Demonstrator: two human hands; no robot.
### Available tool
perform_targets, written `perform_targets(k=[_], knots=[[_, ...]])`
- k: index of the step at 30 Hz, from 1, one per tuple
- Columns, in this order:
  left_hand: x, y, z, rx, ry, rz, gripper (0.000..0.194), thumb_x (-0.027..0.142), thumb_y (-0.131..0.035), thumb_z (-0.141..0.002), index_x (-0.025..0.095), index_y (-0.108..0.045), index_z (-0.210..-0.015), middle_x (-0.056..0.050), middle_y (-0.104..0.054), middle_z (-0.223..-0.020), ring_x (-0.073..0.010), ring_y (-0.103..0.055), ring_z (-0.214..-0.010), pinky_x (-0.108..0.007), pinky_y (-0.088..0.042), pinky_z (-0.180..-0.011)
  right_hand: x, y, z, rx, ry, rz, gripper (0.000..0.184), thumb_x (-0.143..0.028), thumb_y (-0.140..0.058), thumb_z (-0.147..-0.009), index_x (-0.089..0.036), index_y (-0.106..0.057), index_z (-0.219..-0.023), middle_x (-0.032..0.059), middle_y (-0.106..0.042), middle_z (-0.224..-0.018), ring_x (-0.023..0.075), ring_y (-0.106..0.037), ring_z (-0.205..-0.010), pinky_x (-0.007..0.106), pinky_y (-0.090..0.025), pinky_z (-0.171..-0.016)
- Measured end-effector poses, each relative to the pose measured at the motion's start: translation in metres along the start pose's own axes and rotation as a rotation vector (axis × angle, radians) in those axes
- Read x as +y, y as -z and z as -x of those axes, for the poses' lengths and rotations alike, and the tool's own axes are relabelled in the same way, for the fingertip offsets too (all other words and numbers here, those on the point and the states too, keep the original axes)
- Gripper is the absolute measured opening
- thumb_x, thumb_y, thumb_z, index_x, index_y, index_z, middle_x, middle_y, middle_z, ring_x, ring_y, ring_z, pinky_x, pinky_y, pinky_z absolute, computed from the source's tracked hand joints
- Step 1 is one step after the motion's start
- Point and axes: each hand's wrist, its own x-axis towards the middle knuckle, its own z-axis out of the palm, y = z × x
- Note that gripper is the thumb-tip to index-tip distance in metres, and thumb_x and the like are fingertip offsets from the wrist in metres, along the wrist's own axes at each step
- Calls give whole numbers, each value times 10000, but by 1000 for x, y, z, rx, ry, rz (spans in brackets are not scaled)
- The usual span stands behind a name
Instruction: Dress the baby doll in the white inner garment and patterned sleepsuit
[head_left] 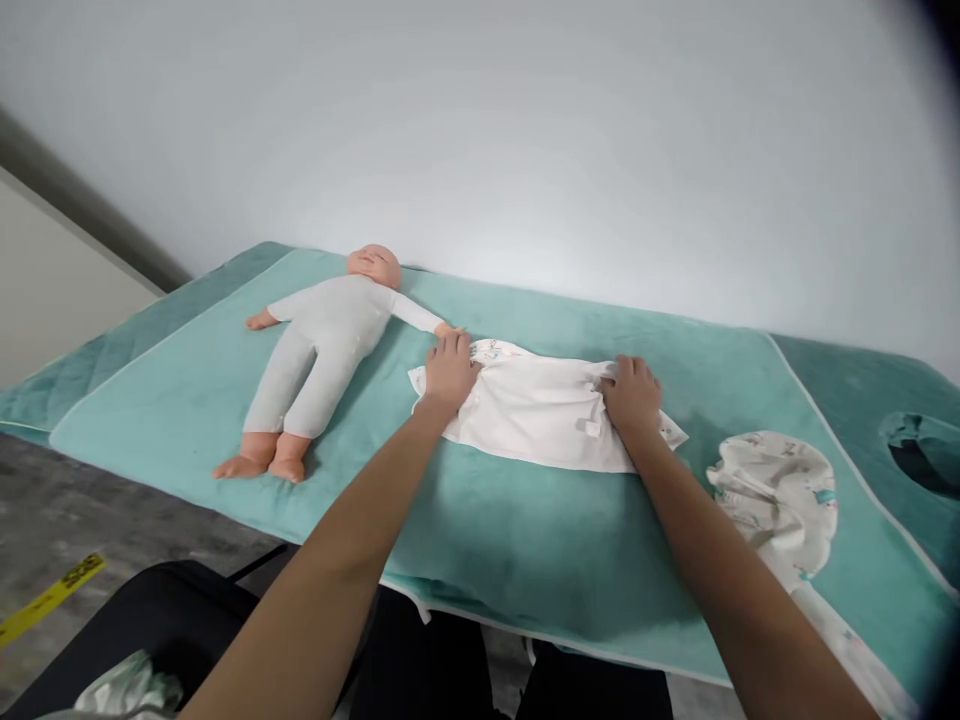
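A small white baby shirt (536, 410) lies spread on the green mat (525, 560), its plain side up and a small tag showing near the right. Printed cloth peeks out along its upper left edge and at both sides. My left hand (450, 372) is closed on the shirt's upper left part, close to the doll's hand. At the upper right part, my right hand (634, 395) pinches the cloth, with the fingertips partly hidden in the folds. The baby doll (334, 315) lies face up to the left, in a whitish body suit with bare feet.
A printed baby hat or bunched cloth (784, 490) lies right of my right forearm, with more printed fabric below it. A white wall (525, 150) rises behind the mat. Below the front edge stands a black chair (142, 620) with crumpled cloth on it.
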Motion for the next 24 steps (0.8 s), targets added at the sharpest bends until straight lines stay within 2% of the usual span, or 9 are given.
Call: perform_targets(k=[2, 5, 9, 11, 13, 16, 18, 20, 24], knots=[[1, -2, 12, 43, -96, 19, 514, 280, -440, -932, 108, -443, -1416, -217, -382, -1556, -357, -346, -1439, -494, -258, -1168, 0, -3, 5, 52, 51, -20, 436, -277, -428, -954, -94, -503, -1343, 238, -527, -1368, 359, -476, -1237, 477, -362, -1009], [9, -2, 33, 7, -237, 69, 452, 279, -411, -955, 134, -500, -1375, -201, -407, -1546, -330, -363, -1442, -510, -228, -1198, -6, 10, 18, 90, 177, -71, 413, -225, -408, -955, -100, -545, -1323, 230, -496, -1431, 353, -432, -1308, 509, -290, -1108], [25, -5, 57, -93, -429, 85, 431, 243, -346, -982, 160, -558, -1348, -165, -510, -1484, -285, -421, -1418, -502, -281, -1203, -26, 21, 42, 7, 393, -234, 395, -185, -338, -968, -128, -627, -1231, 192, -590, -1333, 297, -484, -1278, 461, -315, -1136], [29, -5, 61, -107, -473, 81, 468, 266, -333, -992, 139, -525, -1399, -159, -482, -1520, -273, -385, -1451, -478, -268, -1226, -38, 16, 50, -49, 404, -320, 415, -223, -314, -991, -126, -618, -1257, 177, -609, -1319, 277, -503, -1271, 436, -345, -1130], [30, -5, 58, -125, -478, 71, 519, 301, -324, -997, 119, -462, -1464, -147, -393, -1592, -259, -305, -1504, -444, -210, -1261, -47, 7, 52, -85, 313, -353, 454, -292, -322, -1006, -94, -561, -1338, 186, -572, -1389, 276, -465, -1331, 427, -330, -1151], [33, -5, 44, -238, -425, 28, 583, 330, -356, -979, 161, -375, -1536, -98, -241, -1669, -263, -192, -1549, -449, -122, -1281, -60, -4, 43, -171, 161, -281, 569, -391, -368, -1001, -24, -463, -1426, 231, -449, -1514, 312, -340, -1443, 437, -254, -1193], [40, -6, 29, -356, -299, -4, 635, 362, -419, -946, 225, -336, -1560, -72, -202, -1682, -298, -168, -1552, -509, -120, -1268, -69, -7, 31, -241, 122, -195, 640, -430, -390, -993, 19, -424, -1447, 266, -381, -1551, 350, -290, -1470, 452, -205, -1204], [53, -10, 14, -425, -154, -19, 687, 395, -465, -916, 252, -310, -1570, -94, -231, -1672, -354, -195, -1534, -593, -163, -1231, -79, -8, 16, -320, 105, -120, 708, -453, -409, -987, 54, -369, -1478, 305, -316, -1572, 378, -267, -1481, 464, -168, -1210], [86, -23, -8, -399, 26, -21, 690, 425, -435, -932, 196, -300, -1570, -207, -311, -1616, -438, -285, -1475, -714, -219, -1139, -100, -14, -10, -429, 56, -50, 743, -426, -402, -999, 72, -262, -1533, 351, -189, -1599, 393, -207, -1513, 473, -171, -1208]])
